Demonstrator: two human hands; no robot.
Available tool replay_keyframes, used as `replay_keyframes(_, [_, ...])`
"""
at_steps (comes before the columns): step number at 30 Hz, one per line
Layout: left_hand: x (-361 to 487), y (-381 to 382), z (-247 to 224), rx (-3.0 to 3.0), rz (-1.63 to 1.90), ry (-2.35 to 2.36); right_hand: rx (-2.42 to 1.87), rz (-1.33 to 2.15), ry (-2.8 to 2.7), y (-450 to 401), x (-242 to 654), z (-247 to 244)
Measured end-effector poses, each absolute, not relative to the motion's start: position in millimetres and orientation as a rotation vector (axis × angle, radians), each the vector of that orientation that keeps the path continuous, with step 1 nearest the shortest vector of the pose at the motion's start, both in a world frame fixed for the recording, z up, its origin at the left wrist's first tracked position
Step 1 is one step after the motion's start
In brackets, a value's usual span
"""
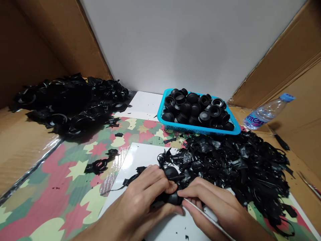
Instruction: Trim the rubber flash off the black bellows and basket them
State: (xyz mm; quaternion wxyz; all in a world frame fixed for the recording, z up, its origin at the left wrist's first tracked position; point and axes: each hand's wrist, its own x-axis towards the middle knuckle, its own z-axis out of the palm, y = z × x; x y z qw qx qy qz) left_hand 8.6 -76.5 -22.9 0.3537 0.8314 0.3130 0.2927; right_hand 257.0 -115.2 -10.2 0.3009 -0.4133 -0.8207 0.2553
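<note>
Low in the middle, over a white board [125, 167], my left hand [147, 194] is closed round a black rubber part [173, 198]. My right hand [213, 201] is closed on a thin silvery tool [208, 217], its fingers touching the near side of the same part. The tool's tip is hidden at the part. Just beyond the fingers, a round black cap [171, 171] shows. To the right of my hands and beyond them spreads a heap of black rubber scraps [240, 160].
A blue basket [198, 129] of black ribbed caps stands against the grey back wall. Black untrimmed parts [70, 103] are piled at the left. A water bottle [265, 112], a dark-handled tool [282, 142] and another thin tool [311, 185] lie at the right. Cardboard walls flank both sides.
</note>
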Motion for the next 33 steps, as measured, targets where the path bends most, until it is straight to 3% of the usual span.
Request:
replay_keyframes(10, [9.8, -78.7, -19.3, 2.148, 0.761, 0.807, -1.125, 0.549, -2.239, -121.1, 249.1, -17.5])
replay_keyframes(20, [11.0, -76.3, -17.3, 2.17, 0.754, 0.872, -1.272, 0.158, -2.076, -107.4, 264.4, -11.6])
replay_keyframes(33, [16.2, -76.4, -29.8, 2.348, 0.852, 0.902, -1.091, -0.073, -2.18, -115.8, 247.6, -18.4])
